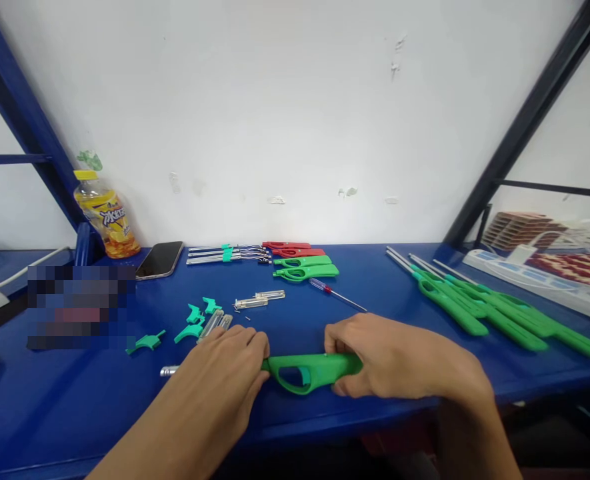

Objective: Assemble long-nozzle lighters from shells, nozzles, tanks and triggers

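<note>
Near the table's front edge lies a green lighter [319, 368], a long-necked gas lighter with a teal trigger inside its loop. My right hand [369, 353] grips the handle end, thumb below and fingers above. At the neck end my left hand [239, 363] is closed, covering most of the metal tube [169, 371], whose tip shows past the wrist. Clear fuel tanks [217, 323] lie just beyond my left hand, with teal triggers [191, 330] to their left. Beyond my right hand rests a screwdriver [337, 295] with a purple handle.
Several finished-looking green lighters [475, 303] lie at right, before a power strip [539, 280]. Green and red handle shells [307, 269] and metal tubes [227, 255] line the back. A phone [161, 259] and a drink bottle [107, 217] are at left. A wall bounds the table [149, 407].
</note>
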`<state>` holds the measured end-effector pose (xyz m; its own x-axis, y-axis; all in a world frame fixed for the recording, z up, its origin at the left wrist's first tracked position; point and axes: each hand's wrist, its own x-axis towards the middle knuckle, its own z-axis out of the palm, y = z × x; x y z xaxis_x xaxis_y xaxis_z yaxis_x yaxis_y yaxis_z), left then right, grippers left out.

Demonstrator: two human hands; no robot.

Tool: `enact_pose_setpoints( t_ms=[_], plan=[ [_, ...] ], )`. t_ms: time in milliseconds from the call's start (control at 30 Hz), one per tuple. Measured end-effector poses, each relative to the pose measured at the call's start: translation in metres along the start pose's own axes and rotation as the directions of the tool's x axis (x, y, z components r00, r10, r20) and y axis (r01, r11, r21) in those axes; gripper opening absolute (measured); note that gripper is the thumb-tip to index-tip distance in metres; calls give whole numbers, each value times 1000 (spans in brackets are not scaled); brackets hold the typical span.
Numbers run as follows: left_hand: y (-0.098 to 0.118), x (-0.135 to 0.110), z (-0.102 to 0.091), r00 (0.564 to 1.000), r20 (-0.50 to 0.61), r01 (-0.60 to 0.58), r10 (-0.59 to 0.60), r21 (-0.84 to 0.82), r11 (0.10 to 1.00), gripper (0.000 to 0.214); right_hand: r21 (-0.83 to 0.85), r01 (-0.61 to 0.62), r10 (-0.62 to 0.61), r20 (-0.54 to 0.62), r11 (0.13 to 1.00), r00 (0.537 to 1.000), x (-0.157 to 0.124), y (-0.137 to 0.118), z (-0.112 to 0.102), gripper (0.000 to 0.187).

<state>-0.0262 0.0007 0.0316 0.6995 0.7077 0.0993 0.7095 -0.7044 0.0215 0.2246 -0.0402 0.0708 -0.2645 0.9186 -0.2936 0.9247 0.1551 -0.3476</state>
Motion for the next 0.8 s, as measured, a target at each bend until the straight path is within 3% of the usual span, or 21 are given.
enact_pose_setpoints(
  t_ms=[133,300,433,600,800],
  plan=[
    [3,-2,-10,988,-140,-64,63,-4,998,15,5,51,-51,-14,999,999,-7,7,-3,19],
    [-8,-5,-10,913,-389,-139,123,-13,990,10,95,104,-101,-35,990,994,-23,16,-12,36],
    [-21,-6,-10,855,-514,-123,76,-59,991,33,150,111,-96,-101,982,990,-34,20,-18,40],
    [-27,-4,-14,817,-564,-173,119,-44,984,20,173,109,-76,-187,979,979,-37,16,-19,35],
    [-22,-2,-9,850,-518,-187,96,-126,974,26,117,162,-111,-353,980,929,-33,12,-19,35]
  ],
)
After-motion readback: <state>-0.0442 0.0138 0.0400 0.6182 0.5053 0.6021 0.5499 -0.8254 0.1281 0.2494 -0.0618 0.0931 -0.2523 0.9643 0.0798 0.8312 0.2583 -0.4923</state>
